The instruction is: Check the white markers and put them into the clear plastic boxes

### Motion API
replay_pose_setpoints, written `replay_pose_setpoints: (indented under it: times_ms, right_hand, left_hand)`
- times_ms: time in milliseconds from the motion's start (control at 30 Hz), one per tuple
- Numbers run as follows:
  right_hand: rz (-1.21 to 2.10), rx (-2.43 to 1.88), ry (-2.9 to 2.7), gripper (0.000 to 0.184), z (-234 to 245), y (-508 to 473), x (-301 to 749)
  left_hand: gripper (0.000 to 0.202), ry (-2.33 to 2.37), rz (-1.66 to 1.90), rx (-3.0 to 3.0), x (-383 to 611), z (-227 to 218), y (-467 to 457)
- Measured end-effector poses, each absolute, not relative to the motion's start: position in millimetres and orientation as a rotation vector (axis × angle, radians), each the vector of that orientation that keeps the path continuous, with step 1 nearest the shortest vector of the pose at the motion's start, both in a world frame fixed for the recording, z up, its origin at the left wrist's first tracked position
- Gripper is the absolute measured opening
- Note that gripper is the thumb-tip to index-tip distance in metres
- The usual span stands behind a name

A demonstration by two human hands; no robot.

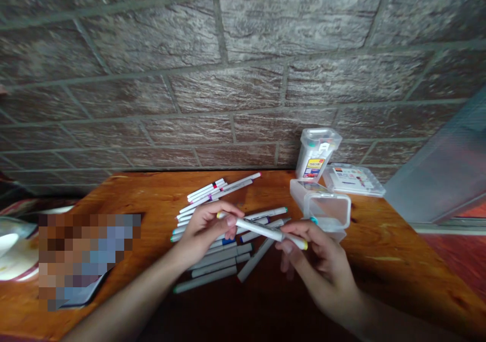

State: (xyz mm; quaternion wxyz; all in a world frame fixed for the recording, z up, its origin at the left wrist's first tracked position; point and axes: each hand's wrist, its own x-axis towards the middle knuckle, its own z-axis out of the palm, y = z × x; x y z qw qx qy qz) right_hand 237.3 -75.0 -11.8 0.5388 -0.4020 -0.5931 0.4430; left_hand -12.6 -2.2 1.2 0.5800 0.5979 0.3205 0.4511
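Observation:
Both my hands hold one white marker (261, 229) with yellow ends, level above the wooden table (398, 261). My left hand (207, 226) pinches its left end with closed fingers. My right hand (309, 253) grips its right end, fingers curled around it. Beneath and behind the hands lies a loose pile of several white and grey markers (220, 200).
A clear plastic box (326, 207) lies on its side right of the markers. Behind it an upright clear container (317, 154) and a flat lid (353, 180) stand against the brick wall. Plates (15, 245) sit at the far left edge, next to a blurred patch.

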Motion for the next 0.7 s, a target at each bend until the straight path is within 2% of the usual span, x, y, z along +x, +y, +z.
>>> replay_pose_setpoints:
  times_ms: [400,700]
  right_hand:
    - [1.096,-0.919,-1.328,0.019,-11.9,-75.3,236.4]
    - [1.025,-0.912,-1.354,0.013,-8.0,-76.0,241.5]
  left_hand:
    - [0.016,0.754,1.115,1.534,-14.3,8.1,-7.4]
    - [0.013,0.697,1.051,1.719,-11.3,19.1,-8.7]
